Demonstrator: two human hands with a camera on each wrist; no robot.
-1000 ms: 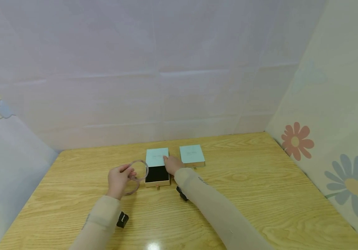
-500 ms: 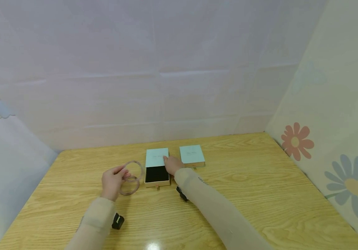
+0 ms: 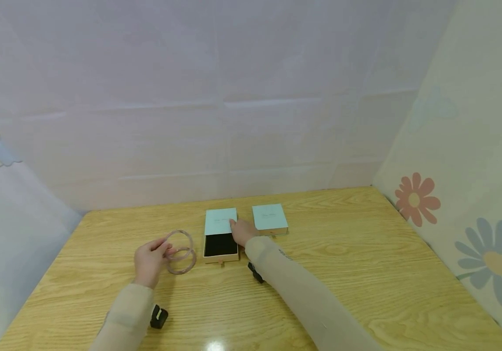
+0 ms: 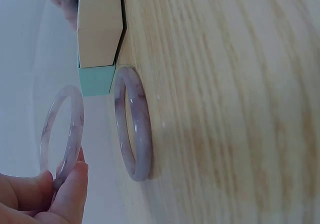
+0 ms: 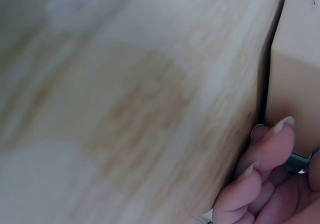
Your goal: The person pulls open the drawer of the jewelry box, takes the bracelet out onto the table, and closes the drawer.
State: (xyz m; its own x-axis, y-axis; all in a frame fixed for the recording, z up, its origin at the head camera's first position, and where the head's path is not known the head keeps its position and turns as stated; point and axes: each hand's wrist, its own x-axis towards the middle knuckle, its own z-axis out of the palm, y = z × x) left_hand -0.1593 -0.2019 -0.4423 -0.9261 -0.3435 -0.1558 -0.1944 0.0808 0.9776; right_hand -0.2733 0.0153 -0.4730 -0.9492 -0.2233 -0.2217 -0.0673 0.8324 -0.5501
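Observation:
My left hand (image 3: 147,263) pinches a translucent pale-purple bangle (image 4: 76,121) between thumb and fingers, raised above the table. A second bangle (image 4: 142,129), of similar marbled colour, lies flat on the wood just beyond it; the two rings overlap in the head view. To the right stands a pale-blue jewelry box (image 3: 220,217) with its drawer (image 3: 221,260) pulled out toward me, showing a black lining. My right hand (image 3: 244,231) grips this box by its right side, thumb on the lid and fingers low along the wall. The right wrist view shows those fingertips (image 5: 282,139) against the cream side.
Another pale-blue box (image 3: 270,217), closed, stands right of my right hand. Below each wrist a small black device (image 3: 159,317) shows near the sleeve. The wooden table (image 3: 365,263) ends at pale cloth walls (image 3: 233,146) behind and at both sides.
My left hand has drawn left and slightly toward me with the bangle, away from the open drawer. The right hand and both boxes stay in place.

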